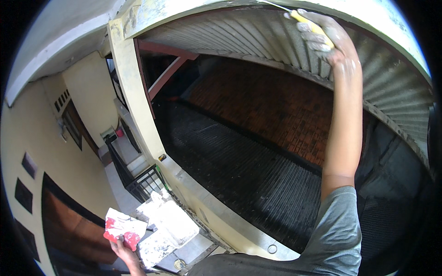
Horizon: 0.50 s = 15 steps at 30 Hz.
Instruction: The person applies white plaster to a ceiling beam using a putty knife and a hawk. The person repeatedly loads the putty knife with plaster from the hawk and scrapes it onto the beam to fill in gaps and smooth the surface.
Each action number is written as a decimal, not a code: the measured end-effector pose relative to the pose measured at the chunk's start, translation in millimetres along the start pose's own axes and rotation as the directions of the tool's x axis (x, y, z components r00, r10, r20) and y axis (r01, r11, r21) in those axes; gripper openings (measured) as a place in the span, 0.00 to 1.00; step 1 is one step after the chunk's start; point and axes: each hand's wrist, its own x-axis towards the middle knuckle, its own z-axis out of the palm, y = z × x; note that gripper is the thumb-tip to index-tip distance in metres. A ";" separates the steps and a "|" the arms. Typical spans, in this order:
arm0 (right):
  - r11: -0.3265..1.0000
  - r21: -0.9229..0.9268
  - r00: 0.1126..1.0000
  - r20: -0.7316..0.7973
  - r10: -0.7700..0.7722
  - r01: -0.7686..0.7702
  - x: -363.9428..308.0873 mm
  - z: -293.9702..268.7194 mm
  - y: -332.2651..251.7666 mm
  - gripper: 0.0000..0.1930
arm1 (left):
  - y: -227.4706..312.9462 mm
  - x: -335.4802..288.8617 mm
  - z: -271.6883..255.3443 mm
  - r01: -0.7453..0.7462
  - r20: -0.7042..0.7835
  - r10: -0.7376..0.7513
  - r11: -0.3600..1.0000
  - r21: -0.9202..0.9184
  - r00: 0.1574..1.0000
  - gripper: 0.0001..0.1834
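Note:
My right hand [338, 39], smeared with white paste, is raised to the top right. Its fingers wrap around the yellow handle of a putty knife [311, 26], whose thin blade appears edge-on near the underside of a painted beam [202, 14]. Whether the blade touches the beam, I cannot tell. Low on the left, my left hand [122, 250] grips a red plastic spreader [131, 237] coated with white paste. Beside it stands a white tub [179, 223], with a paste-spattered board [156, 248] next to it.
A cream post [133, 87] rises left of centre, joining a low wall ledge [221, 214]. Beyond the ledge lie dark corrugated roofing [239, 158] and brown roof tiles [262, 110] below. Black railings [147, 184] and a wooden door [73, 216] are at left.

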 end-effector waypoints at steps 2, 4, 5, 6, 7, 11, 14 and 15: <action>0.998 -0.058 1.000 0.018 -0.022 0.023 -23.2 -3.0 5.7 0.16 | -2.4 -0.1 0.9 0.021 -0.020 -0.021 1.000 -0.015 1.000 0.26; 0.992 -0.115 0.998 0.045 -0.044 0.049 -41.2 3.5 15.6 0.17 | -3.9 2.0 -2.7 0.021 -0.027 -0.022 1.000 -0.023 0.999 0.26; 0.990 -0.130 0.997 -0.024 -0.067 0.063 -48.9 7.6 21.8 0.16 | -2.4 -0.7 -0.8 0.018 -0.028 -0.019 0.999 -0.028 0.999 0.26; 0.986 -0.146 0.992 -0.093 -0.091 0.077 -48.9 9.9 25.9 0.16 | 1.6 -3.6 1.7 0.034 -0.036 -0.036 0.999 -0.039 0.999 0.25; 0.985 -0.155 0.992 -0.088 -0.091 0.076 -44.5 11.8 27.8 0.16 | 0.2 -4.6 1.9 0.040 -0.039 -0.042 0.998 -0.047 0.998 0.25; 0.999 -0.046 0.991 -0.134 -0.021 0.015 -9.9 14.5 41.8 0.14 | -1.5 -0.2 -2.2 0.021 -0.032 -0.022 1.000 -0.018 0.999 0.25; 0.998 -0.045 0.996 0.071 0.048 -0.045 17.0 12.0 43.9 0.14 | -0.6 0.6 -3.5 0.011 -0.006 -0.011 1.000 -0.007 1.000 0.25; 0.998 -0.045 0.997 0.068 0.046 -0.043 23.8 11.8 42.2 0.14 | -0.3 -0.1 -2.0 0.034 -0.016 -0.034 0.999 -0.025 0.999 0.26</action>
